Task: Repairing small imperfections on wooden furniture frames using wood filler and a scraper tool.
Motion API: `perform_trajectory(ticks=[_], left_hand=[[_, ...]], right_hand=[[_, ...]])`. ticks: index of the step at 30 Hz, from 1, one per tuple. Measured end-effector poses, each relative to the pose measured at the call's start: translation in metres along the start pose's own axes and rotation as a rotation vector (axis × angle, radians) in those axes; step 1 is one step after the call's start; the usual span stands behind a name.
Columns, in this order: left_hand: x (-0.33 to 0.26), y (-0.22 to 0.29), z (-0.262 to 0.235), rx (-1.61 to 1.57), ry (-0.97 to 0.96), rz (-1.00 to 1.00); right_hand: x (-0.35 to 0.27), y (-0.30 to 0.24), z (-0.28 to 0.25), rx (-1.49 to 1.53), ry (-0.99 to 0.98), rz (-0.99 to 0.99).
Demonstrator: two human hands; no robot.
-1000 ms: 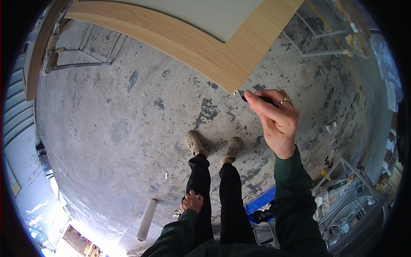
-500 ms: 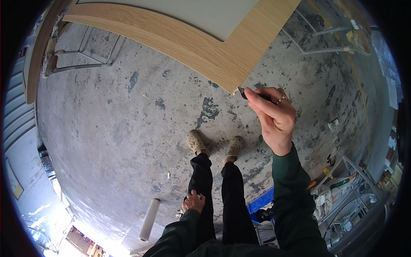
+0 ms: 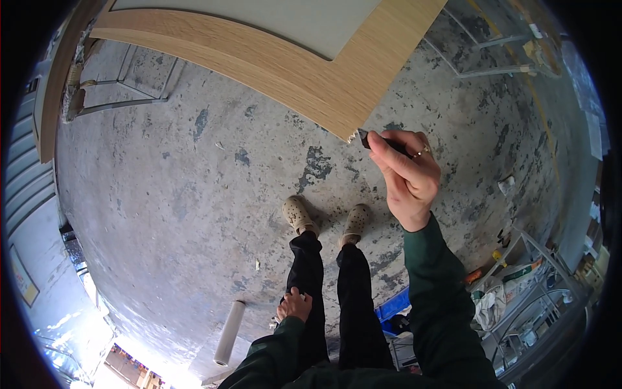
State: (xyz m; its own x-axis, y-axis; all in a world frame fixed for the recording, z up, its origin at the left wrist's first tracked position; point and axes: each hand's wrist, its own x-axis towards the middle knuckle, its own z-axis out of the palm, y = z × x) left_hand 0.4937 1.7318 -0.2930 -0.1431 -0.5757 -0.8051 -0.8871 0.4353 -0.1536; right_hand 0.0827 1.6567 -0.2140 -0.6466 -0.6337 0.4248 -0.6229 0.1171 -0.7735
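Note:
A wood-grain panel [image 3: 324, 84] with a grey inset [image 3: 259, 26] spans the top of the view, its near corner pointing toward me. My right hand [image 3: 408, 168] pinches the dark handle of a utility knife [image 3: 365, 138] between thumb and fingers. The short grey blade is right at that corner, where a small pale curl of shaving [image 3: 352, 137] shows. Lower down, my left hand [image 3: 295, 305] hangs by my left leg with its fingers curled in. Whatever those fingers hold, if anything, cannot be made out.
Metal stand legs [image 3: 123, 100] stand at the upper left, and more metal legs [image 3: 492, 71] at the upper right. A pale roll [image 3: 229, 334] lies on the worn concrete floor [image 3: 175, 194]. A metal rack [image 3: 518, 292] with bags and tools stands at the lower right.
The panel corner and my right hand with the knife sit slightly farther left in view. The pale shaving at the blade shows a little more. My left hand stays by the leg.

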Motion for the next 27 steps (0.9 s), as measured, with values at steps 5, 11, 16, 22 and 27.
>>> perform_trajectory(ticks=[5, 11, 16, 22, 27], left_hand=[[-0.001, 0.005, -0.003, -0.009, 0.003, 0.017], [0.0, 0.004, -0.003, -0.001, -0.012, 0.015], [-0.001, -0.002, -0.004, 0.006, 0.001, 0.005], [0.0, 0.006, -0.006, -0.01, -0.065, -0.015], [0.001, 0.004, -0.004, -0.017, -0.068, -0.022]], right_hand=[[-0.018, 0.016, 0.021, -0.013, 0.124, -0.054], [-0.024, 0.014, 0.018, 0.03, 0.159, -0.029], [-0.002, -0.008, -0.001, 0.047, 0.059, 0.05], [0.023, -0.018, -0.025, -0.182, -0.153, -0.022], [0.029, -0.013, -0.03, -0.278, -0.211, -0.082]])
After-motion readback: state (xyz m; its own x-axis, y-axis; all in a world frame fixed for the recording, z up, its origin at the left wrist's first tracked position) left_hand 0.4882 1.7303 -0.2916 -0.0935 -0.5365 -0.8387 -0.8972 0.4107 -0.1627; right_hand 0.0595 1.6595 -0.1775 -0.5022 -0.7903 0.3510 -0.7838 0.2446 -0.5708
